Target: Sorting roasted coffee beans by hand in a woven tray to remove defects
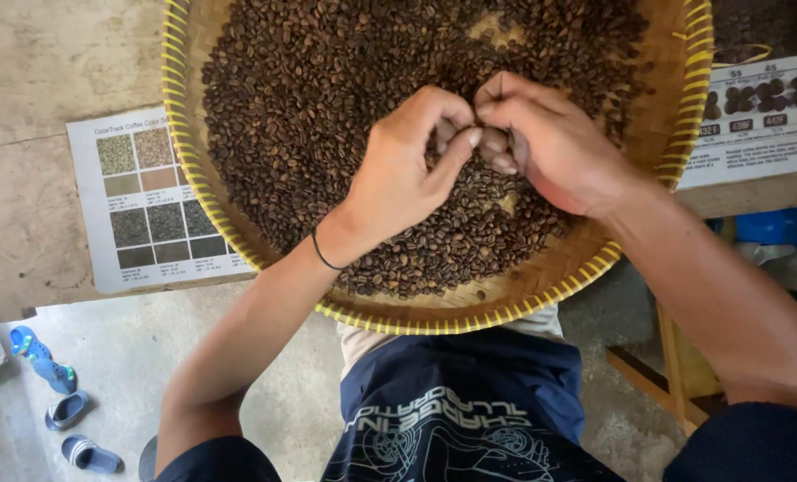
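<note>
Both grips pinched on coffee beans (pixel 327 134), left hand (pixel 405 174) & right hand (pixel 550 143) touching, tray (pixel 184 170) centre, colour chart (pixel 153 201) at 9.

Both hands (pixel 479 147) pinch beans (pixel 327 107) (woven tray (pixel 523 286)).

The tray (pixel 675 143) is cut off by the top edge, its far rim out of sight. Both hands hide the beans (pixel 327 107) beneath them; whether the fingertips (pixel 492 134) pinch a bean cannot be told. The right chart (pixel 764 134) runs off the right edge. Print on the left chart (pixel 149 201) is too small to tell.
</note>
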